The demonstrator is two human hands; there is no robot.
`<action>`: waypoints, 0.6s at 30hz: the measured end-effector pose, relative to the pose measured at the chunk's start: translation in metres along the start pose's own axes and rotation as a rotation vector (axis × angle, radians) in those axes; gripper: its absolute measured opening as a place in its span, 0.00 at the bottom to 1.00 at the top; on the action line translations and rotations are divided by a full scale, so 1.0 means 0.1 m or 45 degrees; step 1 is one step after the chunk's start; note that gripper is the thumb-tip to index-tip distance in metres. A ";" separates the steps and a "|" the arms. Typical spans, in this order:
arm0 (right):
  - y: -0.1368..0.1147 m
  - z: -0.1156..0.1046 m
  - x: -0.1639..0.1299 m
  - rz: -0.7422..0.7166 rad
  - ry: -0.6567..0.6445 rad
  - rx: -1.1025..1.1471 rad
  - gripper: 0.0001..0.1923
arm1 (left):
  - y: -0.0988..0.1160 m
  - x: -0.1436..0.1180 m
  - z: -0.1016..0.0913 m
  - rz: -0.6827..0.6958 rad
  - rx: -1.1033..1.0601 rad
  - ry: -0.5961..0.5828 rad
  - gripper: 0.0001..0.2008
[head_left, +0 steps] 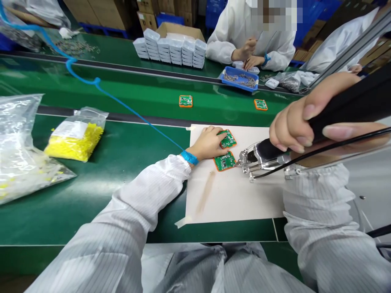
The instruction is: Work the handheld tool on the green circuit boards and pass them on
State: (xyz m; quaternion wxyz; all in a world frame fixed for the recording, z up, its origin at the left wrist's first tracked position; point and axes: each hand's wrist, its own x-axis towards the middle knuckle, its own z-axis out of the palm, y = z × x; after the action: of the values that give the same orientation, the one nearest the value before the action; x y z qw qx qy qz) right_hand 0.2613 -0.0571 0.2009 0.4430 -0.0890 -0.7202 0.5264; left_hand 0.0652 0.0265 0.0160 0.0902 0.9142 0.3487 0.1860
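My left hand (209, 143) rests on the white paper sheet (238, 199). Its index finger and thumb lie along opposite edges of a green circuit board (229, 139) with an orange rim. The thumb also comes close to the top edge of a second such board (225, 162) just below; contact there cannot be told. My right hand (301, 114) is wrapped around a black handheld tool (339, 103) with a metal linkage at its front end. That tool's tip meets the right edge of the lower board, and a black cable runs along it.
Bags of yellow parts (76, 140) and pale parts (21, 162) lie left. Two boards, one left (185, 101) and one right (260, 105), sit on the green strip ahead. Across it are stacked white trays (174, 51), a blue tray (240, 79) and a co-worker (226, 34). A blue cord (131, 110) crosses leftward.
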 end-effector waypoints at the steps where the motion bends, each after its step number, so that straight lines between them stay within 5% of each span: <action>1: -0.02 0.00 0.00 0.028 -0.001 -0.016 0.08 | 0.00 0.00 0.00 0.001 0.001 -0.005 0.31; 11: -0.03 0.00 -0.01 0.067 0.071 -0.022 0.08 | 0.01 0.00 -0.01 -0.002 -0.002 -0.031 0.31; 18: -0.02 0.04 0.03 0.186 -0.198 0.010 0.07 | 0.00 0.01 0.01 -0.023 0.001 -0.020 0.31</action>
State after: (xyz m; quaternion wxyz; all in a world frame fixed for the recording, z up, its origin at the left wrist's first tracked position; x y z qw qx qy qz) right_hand 0.2572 -0.0585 0.2038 0.3466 -0.0983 -0.7421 0.5653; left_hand 0.0663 0.0267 0.0154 0.0942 0.9124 0.3564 0.1780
